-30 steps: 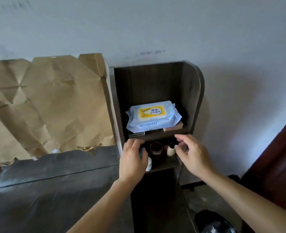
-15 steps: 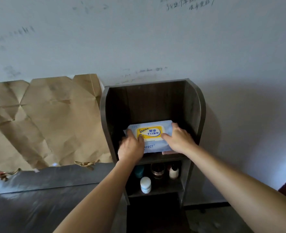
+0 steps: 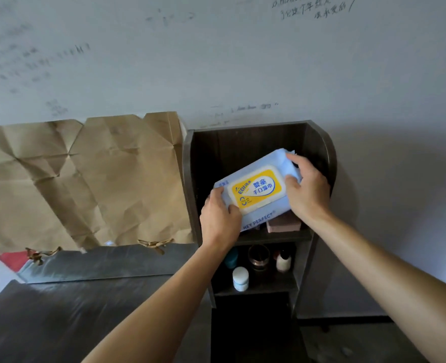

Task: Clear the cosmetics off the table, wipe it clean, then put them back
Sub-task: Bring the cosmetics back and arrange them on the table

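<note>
A pale blue pack of wet wipes [image 3: 256,191] with a yellow lid label is tilted up off the top shelf of a dark wooden shelf unit [image 3: 321,148]. My left hand [image 3: 220,218] grips its lower left corner and my right hand [image 3: 307,191] grips its upper right end. Under the pack lies a small pinkish box [image 3: 283,225]. On the lower shelf stand a white jar [image 3: 240,279], a teal bottle [image 3: 231,258], a dark round jar [image 3: 258,258] and a small white bottle with a dark cap [image 3: 283,260].
Creased brown paper [image 3: 85,179] covers the wall to the left, above a dark table top [image 3: 72,318] that meets the shelf unit. A white wall with handwriting rises behind. Something red [image 3: 9,259] lies at the left edge.
Both hands rose from the lower shelf to the wipes pack, took hold of it, and have now lifted and tilted it off the top shelf, uncovering the pinkish box.
</note>
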### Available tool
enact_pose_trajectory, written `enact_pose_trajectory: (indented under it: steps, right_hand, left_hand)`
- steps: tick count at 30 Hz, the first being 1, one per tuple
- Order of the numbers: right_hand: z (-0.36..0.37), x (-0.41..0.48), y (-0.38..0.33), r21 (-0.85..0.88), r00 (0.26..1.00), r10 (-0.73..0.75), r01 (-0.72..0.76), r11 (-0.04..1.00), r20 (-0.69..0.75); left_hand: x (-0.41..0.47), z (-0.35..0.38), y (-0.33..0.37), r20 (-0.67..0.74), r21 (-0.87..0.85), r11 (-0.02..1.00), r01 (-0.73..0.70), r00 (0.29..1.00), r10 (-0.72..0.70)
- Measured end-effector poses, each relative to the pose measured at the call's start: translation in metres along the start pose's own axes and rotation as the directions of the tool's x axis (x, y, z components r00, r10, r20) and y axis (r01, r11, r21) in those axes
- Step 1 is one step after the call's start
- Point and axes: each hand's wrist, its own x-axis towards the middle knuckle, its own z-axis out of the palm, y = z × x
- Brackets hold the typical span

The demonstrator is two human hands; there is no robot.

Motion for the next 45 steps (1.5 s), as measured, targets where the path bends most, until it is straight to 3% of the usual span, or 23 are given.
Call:
enact_pose_trajectory:
  steps: [3,7,12,16,20,24,26,32,35,37,41,45]
  right_hand:
    - [-0.009,-0.024,-0.018,0.086,0.999,0.022,-0.018,0.996,-0.047]
    - [-0.004,-0.087,-0.031,0.186,0.995,0.095,-0.101,0.977,0.040]
    - [0.032,-0.187,-0.023,0.205,0.943,0.249,-0.294,0.934,0.219]
    - [0.078,-0.255,0.000,0.117,0.849,0.380,-0.447,0.887,0.367]
    - [0.127,-0.293,0.038,-0.062,0.713,0.512,-0.554,0.830,0.479]
    - [0.166,-0.306,0.064,-0.193,0.623,0.542,-0.539,0.820,0.565]
    - [0.189,-0.308,0.072,-0.242,0.580,0.526,-0.497,0.834,0.622]
    - [0.257,-0.286,0.091,-0.297,0.458,0.398,-0.278,0.913,0.795]
    - [0.284,-0.266,0.097,-0.238,0.424,0.278,-0.147,0.960,0.862]
    - [0.297,-0.255,0.099,-0.237,0.390,0.236,-0.048,0.970,0.890]
    - [0.318,-0.243,0.101,-0.225,0.339,0.156,0.175,0.959,0.928]
    - [0.323,-0.247,0.108,-0.211,0.328,0.146,0.173,0.962,0.933]
  left_hand:
    - [-0.024,-0.023,-0.014,0.031,-0.075,0.996,-0.050,0.998,0.053]
    - [-0.062,-0.064,-0.058,0.094,-0.070,0.997,-0.035,0.995,0.042]
    - [-0.104,-0.106,-0.139,0.220,-0.009,0.995,0.095,0.971,-0.091]
    - [-0.137,-0.122,-0.203,0.290,0.025,0.962,0.273,0.919,-0.268]
    - [-0.170,-0.117,-0.255,0.335,-0.039,0.836,0.547,0.796,-0.505]
    - [-0.188,-0.107,-0.296,0.387,-0.252,0.477,0.842,0.540,-0.748]
    - [-0.192,-0.102,-0.311,0.405,-0.296,0.351,0.889,0.449,-0.797]
    - [-0.184,-0.078,-0.352,0.443,-0.238,0.207,0.949,0.296,-0.846]
    - [-0.176,-0.063,-0.358,0.411,-0.143,0.245,0.959,0.283,-0.867]
    - [-0.172,-0.055,-0.359,0.393,-0.009,0.330,0.944,0.307,-0.867]
    - [-0.167,-0.046,-0.361,0.419,0.335,0.580,0.743,0.434,-0.798]
    - [-0.169,-0.038,-0.365,0.374,0.479,0.672,0.564,0.562,-0.738]
